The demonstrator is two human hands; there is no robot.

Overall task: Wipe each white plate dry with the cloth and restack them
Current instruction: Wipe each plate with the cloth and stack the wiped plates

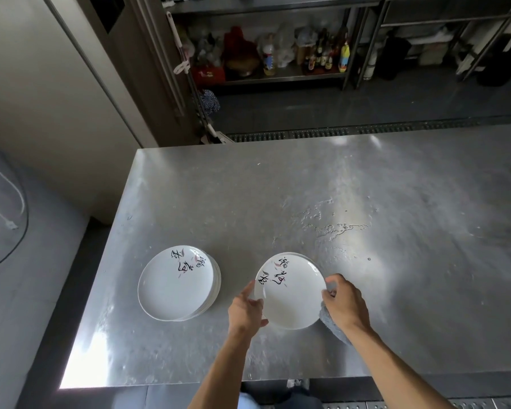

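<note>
Pinching plate (289, 299) at opposite rims with left hand (247, 309) and right hand (344, 302), cloth (332, 324) under right fingers; stiff, likely wet-slick, chippable.

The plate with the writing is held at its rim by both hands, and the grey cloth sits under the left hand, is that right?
Not quite. The grey cloth sits under the right hand, not the left hand, as the head view shows. Both hands do hold the plate at its rim.

Steel table (396, 187), plate stack (177, 283), water droplets (337, 228)
</note>
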